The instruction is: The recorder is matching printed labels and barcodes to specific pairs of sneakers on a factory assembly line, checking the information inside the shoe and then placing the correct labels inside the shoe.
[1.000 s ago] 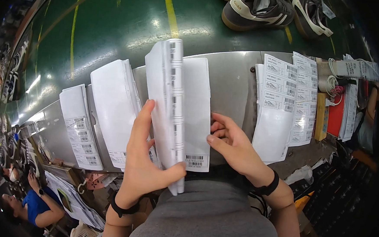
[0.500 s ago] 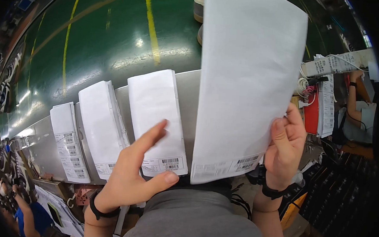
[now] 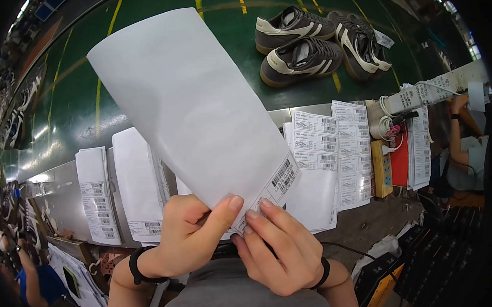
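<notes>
Currently held: white paper (image 3: pixel 198 105), raised above the tabletop (image 3: pixel 62 205), far end toward 11 o'clock from the hands; single sheet or several, cannot tell.
Printing: strip of barcode labels (image 3: pixel 282 181) along the near edge.
Hands: left hand (image 3: pixel 187 241), 7 o'clock of view, thumb on top, fingers curled under, pinching the near edge; right hand (image 3: pixel 285 249), 5 o'clock, bent fingers laid over the label strip, thumb hidden, so grip cannot be told.
Stacks, left side: narrow label stack (image 3: pixel 98 172), 8 to 9 o'clock; wider stack (image 3: pixel 137 180), 8 o'clock.
Stacks, right side: near stack (image 3: pixel 314 194), 4 o'clock; far stack (image 3: pixel 352 154), 3 o'clock, just beside it.
Footwear: dark shoes (image 3: pixel 302 64), pale stripes, 1 o'clock, on the green surface (image 3: pixel 228 26).
</notes>
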Demonstrator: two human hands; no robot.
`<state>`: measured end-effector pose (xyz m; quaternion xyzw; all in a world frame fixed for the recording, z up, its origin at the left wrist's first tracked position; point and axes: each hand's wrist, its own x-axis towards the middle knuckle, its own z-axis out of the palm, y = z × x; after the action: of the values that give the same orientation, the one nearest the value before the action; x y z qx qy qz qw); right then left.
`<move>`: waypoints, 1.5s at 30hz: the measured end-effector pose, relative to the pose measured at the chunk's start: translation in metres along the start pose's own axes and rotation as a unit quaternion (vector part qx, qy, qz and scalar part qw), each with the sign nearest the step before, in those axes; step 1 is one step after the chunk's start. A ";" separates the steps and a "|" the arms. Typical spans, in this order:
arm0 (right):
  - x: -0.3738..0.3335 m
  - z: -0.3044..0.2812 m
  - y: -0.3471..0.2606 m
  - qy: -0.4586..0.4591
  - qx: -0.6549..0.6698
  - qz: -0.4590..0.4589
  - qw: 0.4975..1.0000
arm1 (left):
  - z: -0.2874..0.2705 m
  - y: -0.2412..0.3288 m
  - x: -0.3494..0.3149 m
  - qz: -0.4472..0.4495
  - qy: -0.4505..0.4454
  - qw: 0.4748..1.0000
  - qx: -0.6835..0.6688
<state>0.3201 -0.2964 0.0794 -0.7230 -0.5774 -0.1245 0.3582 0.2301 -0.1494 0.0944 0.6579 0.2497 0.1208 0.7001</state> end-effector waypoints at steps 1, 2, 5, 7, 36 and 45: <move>0.000 -0.001 -0.001 0.009 0.014 -0.001 1.000 | 0.000 0.001 0.000 0.000 0.000 1.000 0.001; 0.000 -0.002 -0.001 0.018 0.027 -0.001 0.999 | 0.000 0.004 0.000 0.005 -0.004 1.000 0.009; -0.001 -0.004 0.001 0.026 0.053 0.019 0.998 | 0.004 0.005 0.000 0.020 -0.001 0.999 0.027; 0.001 -0.003 -0.003 0.028 0.054 0.024 0.998 | 0.000 0.003 -0.003 0.030 0.006 0.999 0.025; 0.002 -0.006 0.022 0.130 0.275 0.291 0.907 | 0.005 -0.001 0.009 0.055 0.034 0.996 0.059; 0.015 -0.063 0.205 0.359 0.308 0.463 0.750 | -0.105 -0.055 0.001 -0.295 -0.019 0.949 0.106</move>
<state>0.5288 -0.3426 0.0568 -0.6543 -0.0081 -0.0090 0.7561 0.1685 -0.0648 0.0389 0.6273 0.4307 -0.1305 0.6355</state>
